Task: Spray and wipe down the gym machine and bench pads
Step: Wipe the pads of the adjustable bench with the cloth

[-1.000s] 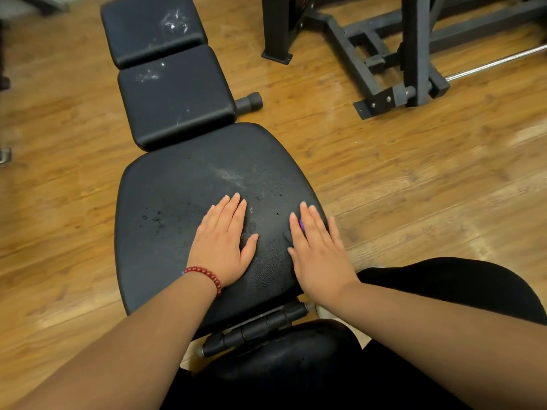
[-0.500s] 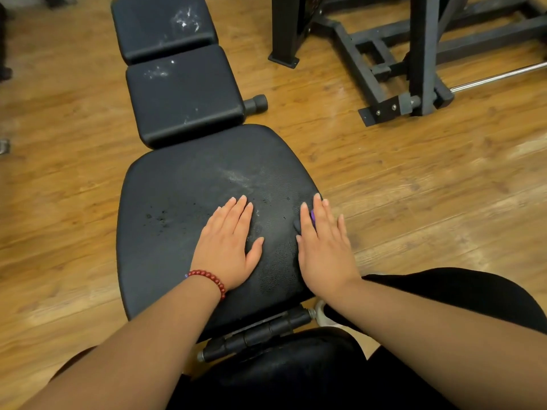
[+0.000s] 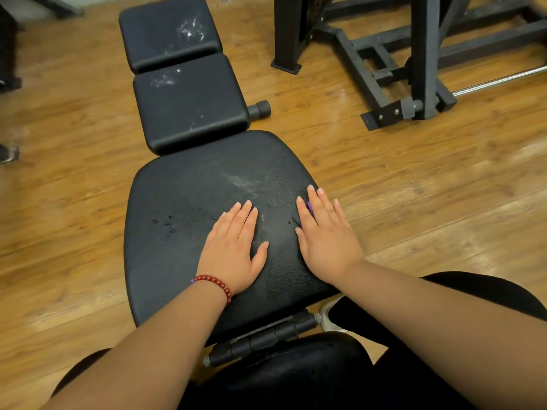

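My left hand [image 3: 233, 247] lies flat, fingers straight, on the wide black textured vinyl seat pad [image 3: 183, 202], bracing me over the bench. My right hand [image 3: 325, 238] presses flat near the pad's right edge, fingers straight too. A sliver of purple [image 3: 309, 205] peeks between them, perhaps a wipe, too hidden to tell. White smears mark the black rectangular back pads [image 3: 189, 108] beyond, so I judge those unwiped.

The wide black seat pad [image 3: 183, 247] lies flat, dotted with droplets and a pale smear, and beyond it in line the middle pad [image 3: 189, 105] and far pad [image 3: 165, 31] carry white flecks.
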